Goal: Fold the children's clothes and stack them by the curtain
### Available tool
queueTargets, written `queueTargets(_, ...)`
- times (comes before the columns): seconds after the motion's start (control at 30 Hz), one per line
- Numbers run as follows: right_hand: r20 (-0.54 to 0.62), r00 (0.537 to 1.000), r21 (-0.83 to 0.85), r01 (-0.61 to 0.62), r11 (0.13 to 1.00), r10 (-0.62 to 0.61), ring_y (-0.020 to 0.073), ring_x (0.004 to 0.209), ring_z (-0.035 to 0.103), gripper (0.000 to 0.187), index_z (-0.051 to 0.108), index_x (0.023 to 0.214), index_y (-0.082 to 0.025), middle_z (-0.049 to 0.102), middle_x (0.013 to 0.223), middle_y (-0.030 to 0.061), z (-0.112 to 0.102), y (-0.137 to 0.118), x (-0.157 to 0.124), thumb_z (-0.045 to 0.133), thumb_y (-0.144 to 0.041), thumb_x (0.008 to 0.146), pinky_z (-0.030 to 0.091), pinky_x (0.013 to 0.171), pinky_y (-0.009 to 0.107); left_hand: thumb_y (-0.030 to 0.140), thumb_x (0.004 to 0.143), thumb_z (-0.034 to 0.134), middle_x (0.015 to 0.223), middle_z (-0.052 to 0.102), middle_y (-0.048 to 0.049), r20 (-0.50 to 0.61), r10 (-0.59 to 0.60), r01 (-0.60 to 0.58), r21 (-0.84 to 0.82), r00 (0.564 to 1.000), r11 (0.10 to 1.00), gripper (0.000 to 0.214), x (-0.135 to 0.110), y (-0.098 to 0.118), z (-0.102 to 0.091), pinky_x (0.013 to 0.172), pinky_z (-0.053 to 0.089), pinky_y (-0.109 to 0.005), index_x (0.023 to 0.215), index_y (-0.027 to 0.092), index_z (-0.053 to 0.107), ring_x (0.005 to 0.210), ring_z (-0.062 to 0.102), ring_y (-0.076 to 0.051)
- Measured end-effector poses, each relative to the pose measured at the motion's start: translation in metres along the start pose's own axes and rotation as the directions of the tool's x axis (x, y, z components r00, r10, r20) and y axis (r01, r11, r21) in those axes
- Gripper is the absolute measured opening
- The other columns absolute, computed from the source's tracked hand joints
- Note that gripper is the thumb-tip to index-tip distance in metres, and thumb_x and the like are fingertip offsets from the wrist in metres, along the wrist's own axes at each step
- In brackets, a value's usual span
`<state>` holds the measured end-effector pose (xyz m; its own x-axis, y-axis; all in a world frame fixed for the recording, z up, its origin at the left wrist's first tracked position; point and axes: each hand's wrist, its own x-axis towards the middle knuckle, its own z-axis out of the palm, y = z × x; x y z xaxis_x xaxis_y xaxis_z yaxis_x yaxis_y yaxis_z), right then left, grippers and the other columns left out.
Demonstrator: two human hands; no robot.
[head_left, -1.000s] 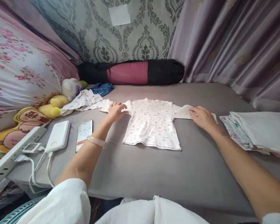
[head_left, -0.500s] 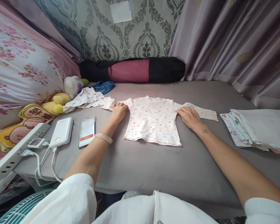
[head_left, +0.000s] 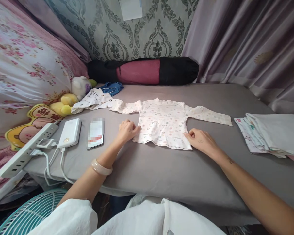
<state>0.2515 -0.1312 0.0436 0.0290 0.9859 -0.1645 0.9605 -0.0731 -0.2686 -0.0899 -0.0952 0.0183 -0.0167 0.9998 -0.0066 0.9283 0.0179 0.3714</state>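
Observation:
A small white long-sleeved baby shirt (head_left: 165, 122) with a coloured print lies flat on the grey bed sheet (head_left: 161, 169), sleeves spread to both sides. My left hand (head_left: 127, 130) rests at the shirt's lower left hem corner, fingers curled and pinching the edge. My right hand (head_left: 200, 141) sits at the lower right hem corner, fingers also curled onto the cloth. A pale bangle (head_left: 101, 167) circles my left wrist.
A phone (head_left: 96, 133), a white power bank (head_left: 70, 133) and a power strip (head_left: 26, 150) lie at the left. Further baby clothes (head_left: 94, 99) and plush toys (head_left: 63, 104) sit behind them. Folded cloths (head_left: 271, 133) are stacked at the right. A dark bolster (head_left: 144, 70) lines the wall. A fan (head_left: 29, 212) stands below.
Both hands have slid from the sleeves down along the shirt's sides to its bottom hem corners. The sleeves now lie uncovered and stretched out.

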Motion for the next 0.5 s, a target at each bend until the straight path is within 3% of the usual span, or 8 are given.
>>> queueTargets(0.23,0.07,0.998,-0.03,0.004,1.0,-0.002,0.0193,0.059,0.055,0.034,0.05,0.062,-0.024,0.064,0.065,0.0038,0.001,-0.007,-0.016,0.05,-0.051,0.084,0.029,0.053,0.027,0.051,0.078,0.063,0.09,0.063,-0.0105,0.025,0.017,-0.016,-0.053,1.0,0.998,0.035,-0.026,0.005,0.005,0.082,0.041,-0.037,0.063,0.021,0.062,0.091,0.058,-0.028)
queueTargets(0.5,0.199,0.98,0.05,0.007,0.999,-0.017,0.0119,0.05,0.038,0.041,0.039,0.058,-0.023,0.044,0.053,-0.0029,-0.004,0.006,-0.011,0.049,-0.053,0.082,0.025,0.05,0.027,0.054,0.08,0.06,0.07,0.057,-0.0086,0.078,0.01,-0.003,-0.097,0.997,0.995,0.043,-0.028,-0.007,-0.004,0.073,0.038,-0.036,0.053,0.021,0.053,0.087,0.058,-0.029)
